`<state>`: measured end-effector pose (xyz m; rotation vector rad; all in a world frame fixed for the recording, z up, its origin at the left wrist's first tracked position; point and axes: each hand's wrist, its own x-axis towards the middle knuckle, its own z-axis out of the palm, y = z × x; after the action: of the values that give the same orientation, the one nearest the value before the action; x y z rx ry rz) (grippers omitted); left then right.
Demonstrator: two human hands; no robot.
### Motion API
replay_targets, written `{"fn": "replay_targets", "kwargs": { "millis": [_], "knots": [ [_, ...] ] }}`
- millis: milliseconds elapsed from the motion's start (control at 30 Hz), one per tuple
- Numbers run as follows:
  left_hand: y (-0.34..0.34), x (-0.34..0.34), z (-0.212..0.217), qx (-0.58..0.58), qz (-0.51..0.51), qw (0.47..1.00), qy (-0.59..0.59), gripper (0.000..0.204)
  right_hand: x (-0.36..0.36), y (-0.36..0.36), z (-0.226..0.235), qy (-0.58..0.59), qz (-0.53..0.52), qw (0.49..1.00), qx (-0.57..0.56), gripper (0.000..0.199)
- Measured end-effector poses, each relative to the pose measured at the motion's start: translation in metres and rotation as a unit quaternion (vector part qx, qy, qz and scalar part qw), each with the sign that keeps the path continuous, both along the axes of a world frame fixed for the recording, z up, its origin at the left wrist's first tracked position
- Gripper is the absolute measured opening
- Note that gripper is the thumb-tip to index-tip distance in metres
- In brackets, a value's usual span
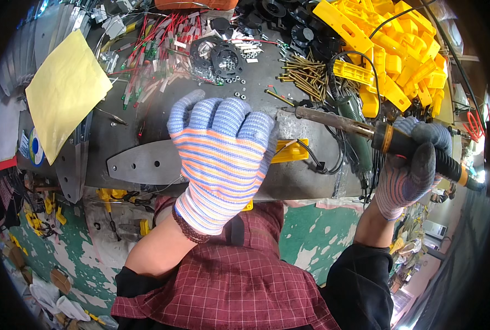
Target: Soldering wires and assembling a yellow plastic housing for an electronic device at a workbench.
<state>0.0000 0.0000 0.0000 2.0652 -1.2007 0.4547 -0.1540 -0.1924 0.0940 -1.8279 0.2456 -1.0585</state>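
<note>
L hand: left hand [221, 159] in striped knit glove, fingers curled down over sth at bench edge; what's inside the grip is hidden, can't tell if it clamps anything. A yellow plastic part [290, 150] w/ a thin wire pokes out just beside its R side.
R hand: right hand [407, 165] in grey-tipped glove, wrapped tight round handle of a soldering iron [366, 131]; shaft points L, tip near the L knuckles & the yellow part, contact not visible.
Progress: looks mid-job, iron brought to the piece, joint itself hidden. Big heap of yellow plastic parts [391, 49] at far R reads as stock or output, can't tell which.
Bench: dark metal worktop [157, 110]; flat grey metal plate [140, 163] w/ holes lies touching L hand's L side. Farther back: red/green wire leads [157, 55], brass screws [305, 74], black round parts [226, 58], yellow sheet [63, 93] at L.
Room: worn green floor [311, 236] w/ paint chipped, under bench; clutter at both sides.
</note>
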Motion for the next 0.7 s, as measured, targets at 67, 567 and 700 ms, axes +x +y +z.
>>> {"fn": "replay_targets", "kwargs": {
  "millis": [67,567,700],
  "knots": [
    [-0.001,0.001,0.003,-0.006,0.015,1.000,-0.009,0.022,0.002,0.002,-0.001,-0.015,-0.035,0.999,-0.014,0.027],
    [0.040,-0.001,0.014,-0.097,-0.010,0.985,0.143,0.018,-0.002,-0.002,0.000,-0.012,-0.040,0.998,-0.051,0.024],
    [0.076,-0.017,0.016,-0.141,-0.001,0.961,0.236,0.018,-0.017,-0.004,0.004,-0.054,0.008,0.998,0.033,0.024]
  ]
}}
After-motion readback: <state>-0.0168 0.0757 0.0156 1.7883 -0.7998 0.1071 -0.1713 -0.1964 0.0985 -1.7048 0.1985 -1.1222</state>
